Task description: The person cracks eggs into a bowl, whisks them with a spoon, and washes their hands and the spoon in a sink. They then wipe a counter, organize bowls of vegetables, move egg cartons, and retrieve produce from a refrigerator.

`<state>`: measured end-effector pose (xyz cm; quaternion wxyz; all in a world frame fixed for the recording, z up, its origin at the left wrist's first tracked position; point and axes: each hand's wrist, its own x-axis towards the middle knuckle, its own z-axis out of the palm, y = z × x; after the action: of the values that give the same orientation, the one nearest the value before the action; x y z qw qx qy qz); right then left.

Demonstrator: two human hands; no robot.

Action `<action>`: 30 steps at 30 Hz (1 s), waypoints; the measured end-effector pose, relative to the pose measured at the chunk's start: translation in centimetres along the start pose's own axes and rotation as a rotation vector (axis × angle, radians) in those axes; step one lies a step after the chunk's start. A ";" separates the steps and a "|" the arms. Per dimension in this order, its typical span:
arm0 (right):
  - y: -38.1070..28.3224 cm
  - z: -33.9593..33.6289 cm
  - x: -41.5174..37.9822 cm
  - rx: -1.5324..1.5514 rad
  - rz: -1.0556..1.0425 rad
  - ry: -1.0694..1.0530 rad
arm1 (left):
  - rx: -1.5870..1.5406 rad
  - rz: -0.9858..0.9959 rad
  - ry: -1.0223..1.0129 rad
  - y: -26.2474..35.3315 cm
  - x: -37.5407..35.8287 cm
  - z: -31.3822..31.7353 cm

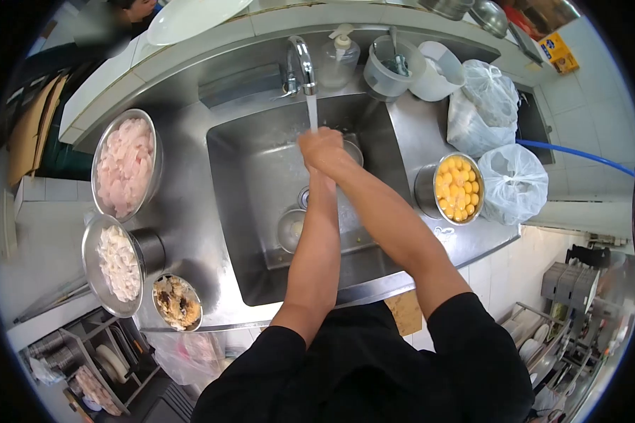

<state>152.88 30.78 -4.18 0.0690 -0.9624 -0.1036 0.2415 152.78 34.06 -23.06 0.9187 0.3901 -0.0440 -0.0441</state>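
Observation:
Under the stream from the running tap [303, 65], my right hand [331, 151] is closed over my left hand [308, 144]. The two press together above the steel sink [243, 183], and the left fingers are mostly hidden. I see nothing else held between them. Just behind my hands a round metal bowl [353, 151] is partly covered by my right wrist. A second round bowl [286, 231] sits on the sink floor near the drain [303, 197], partly behind my left forearm.
On the left counter stand bowls of pale raw meat pieces [125, 166], whitish strips [118, 262] and a brown mixture [177, 302]. Egg yolks [458, 187] fill a pot on the right, beside plastic bags [513, 183]. A soap pump bottle [339, 58] and tubs [391, 74] line the back. Another person stands top left.

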 end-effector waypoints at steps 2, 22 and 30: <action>0.7 0.0 -2.1 -0.043 -0.074 0.096 | 0.186 0.068 -0.141 1.1 0.9 0.4; 12.0 5.1 -27.1 0.732 0.154 0.597 | 1.076 0.273 0.597 6.9 6.9 5.4; 24.2 0.9 -27.7 -0.177 0.430 0.556 | 1.123 -0.133 -0.158 0.9 0.1 13.1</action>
<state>132.60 0.94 3.11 -0.0415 -0.9933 0.1033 -0.0304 151.44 25.33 -13.39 0.5596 0.8159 -0.1048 -0.1007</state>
